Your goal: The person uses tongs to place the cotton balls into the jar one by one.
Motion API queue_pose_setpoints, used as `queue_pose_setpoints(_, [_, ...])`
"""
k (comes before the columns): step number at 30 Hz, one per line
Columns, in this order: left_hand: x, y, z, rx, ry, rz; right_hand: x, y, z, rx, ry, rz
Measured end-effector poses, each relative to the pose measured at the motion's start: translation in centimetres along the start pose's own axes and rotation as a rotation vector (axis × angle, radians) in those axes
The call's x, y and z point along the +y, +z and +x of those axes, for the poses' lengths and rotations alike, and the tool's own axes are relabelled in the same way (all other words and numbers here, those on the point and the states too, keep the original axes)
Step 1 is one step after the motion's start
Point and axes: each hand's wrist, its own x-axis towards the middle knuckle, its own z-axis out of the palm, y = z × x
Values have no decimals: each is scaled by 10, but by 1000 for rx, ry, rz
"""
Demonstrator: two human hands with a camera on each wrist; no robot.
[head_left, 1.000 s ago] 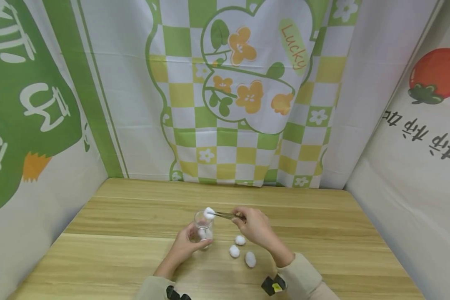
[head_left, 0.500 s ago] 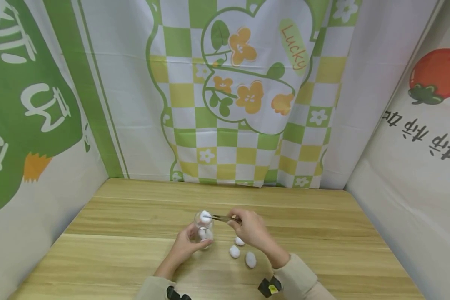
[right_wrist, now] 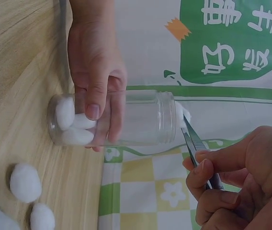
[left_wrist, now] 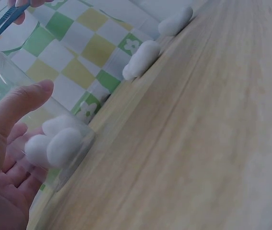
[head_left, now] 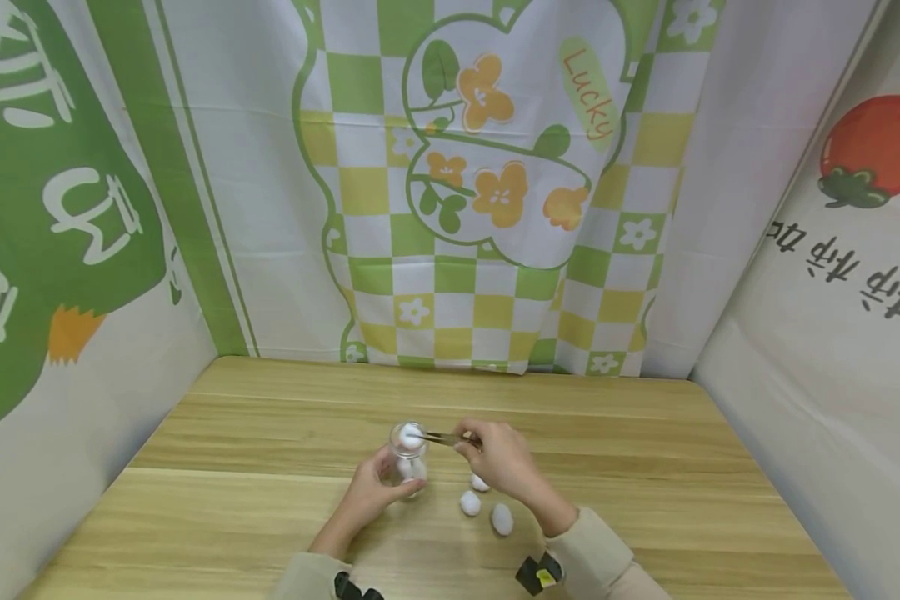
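My left hand (head_left: 371, 492) curls its fingers and thumb round a clear jar (right_wrist: 141, 117) standing on the table, with several white cotton balls (right_wrist: 76, 129) at its bottom. My right hand (head_left: 498, 454) pinches metal tweezers (right_wrist: 196, 148) from the right. Between the tweezer tips sits one cotton ball (head_left: 410, 435), right at the jar's open mouth. On the wood to the right of the jar lie three loose cotton balls, among them a near oval one (head_left: 502, 520) and a rounder one (head_left: 470, 503); the third is partly hidden by my right hand.
The wooden table (head_left: 270, 417) meets a checked green and yellow curtain (head_left: 450, 300) at its back edge. Printed fabric walls (head_left: 832, 350) stand on both sides. Black wrist mounts (head_left: 540, 575) sit at both sleeves.
My right hand has moved slightly left and down with the tweezers, bringing the pinched cotton ball from the jar's right rim to over its mouth. The left hand has stayed on the jar.
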Motion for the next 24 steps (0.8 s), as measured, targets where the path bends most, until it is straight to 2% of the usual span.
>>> queue_pose_setpoints(8, [0,1,0,18,5,-2,2,1,0,-9,-2,-6])
queue_pose_setpoints(15, [-1,2,0,33,0,2,2,1,0,-48,43,13])
queue_pose_setpoints(24, [0,1,0,18,6,13,3,-1,-2,-62,64,38])
